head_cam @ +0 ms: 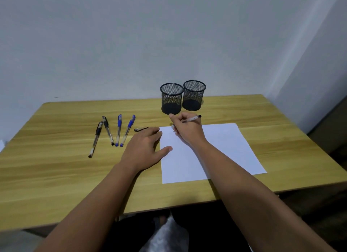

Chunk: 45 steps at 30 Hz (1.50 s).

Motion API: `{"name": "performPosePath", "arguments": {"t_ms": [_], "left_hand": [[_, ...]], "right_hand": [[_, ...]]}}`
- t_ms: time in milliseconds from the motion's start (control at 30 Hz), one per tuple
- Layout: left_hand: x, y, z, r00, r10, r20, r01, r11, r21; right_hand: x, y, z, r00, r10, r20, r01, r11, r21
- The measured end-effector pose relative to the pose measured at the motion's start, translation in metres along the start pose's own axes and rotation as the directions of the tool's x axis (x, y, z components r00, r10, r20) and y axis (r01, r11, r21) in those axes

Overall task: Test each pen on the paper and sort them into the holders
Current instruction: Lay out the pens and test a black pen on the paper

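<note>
On the wooden counter [56,169], near its middle, the right hand [187,131] is holding an uncapped pen [191,118] in a writing grip, with the fingers [173,118] curled and clamped around the lower barrel, and the tip is coming down at the far left corner of the white paper [221,150]. The tip itself is hidden behind the hand, so I cannot tell if it is already touching the sheet. The left hand [144,148] is lying flat with its fingers straight and a little apart, the thumb pressing on the left edge of the paper to keep it from sliding. A small black cap [140,129] is lying just beside the left fingertips. Further to the left, two black pens [96,139] and two blue pens [118,130] are waiting on the counter, all capped. Behind the paper, two black mesh holders [171,99] are standing side by side, seemingly with nothing inside. The pen is probably light and stiff, with a smooth plastic barrel that may be slipping a little, so the best place to take it is low, near the tip. The paper is thin and is shifting easily, so it is needing a steady hand on it.
</note>
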<state>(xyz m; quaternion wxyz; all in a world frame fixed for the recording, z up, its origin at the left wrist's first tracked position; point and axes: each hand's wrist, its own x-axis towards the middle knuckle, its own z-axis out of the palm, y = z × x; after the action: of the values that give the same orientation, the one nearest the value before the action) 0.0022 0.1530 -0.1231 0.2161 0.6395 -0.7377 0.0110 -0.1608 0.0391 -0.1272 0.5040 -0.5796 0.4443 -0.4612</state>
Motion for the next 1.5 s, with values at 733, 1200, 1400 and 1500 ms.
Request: {"name": "performPosePath", "arguments": {"t_ms": [733, 1200, 1400, 1500], "left_hand": [[-0.0019, 0.0008, -0.0036, 0.999, -0.024, 0.027, 0.025, 0.998, -0.049], [-0.0005, 0.0012, -0.0038, 0.999, -0.026, 0.043, 0.026, 1.0, -0.017], [-0.0007, 0.0014, -0.0042, 0.998, -0.033, 0.048, 0.034, 0.999, -0.02], [-0.0006, 0.0009, -0.0039, 0.998, -0.034, 0.052, 0.035, 0.999, -0.018]], "right_hand": [[-0.0023, 0.0004, 0.0012, 0.999, -0.05, 0.005, 0.05, 0.984, -0.172], [-0.0039, -0.0007, 0.0019, 0.998, -0.051, -0.02, 0.048, 0.989, -0.143], [-0.0037, -0.0011, 0.0012, 0.998, -0.059, -0.035, 0.052, 0.983, -0.174], [-0.0044, -0.0015, 0.0016, 0.998, -0.052, -0.022, 0.048, 0.985, -0.164]]}}
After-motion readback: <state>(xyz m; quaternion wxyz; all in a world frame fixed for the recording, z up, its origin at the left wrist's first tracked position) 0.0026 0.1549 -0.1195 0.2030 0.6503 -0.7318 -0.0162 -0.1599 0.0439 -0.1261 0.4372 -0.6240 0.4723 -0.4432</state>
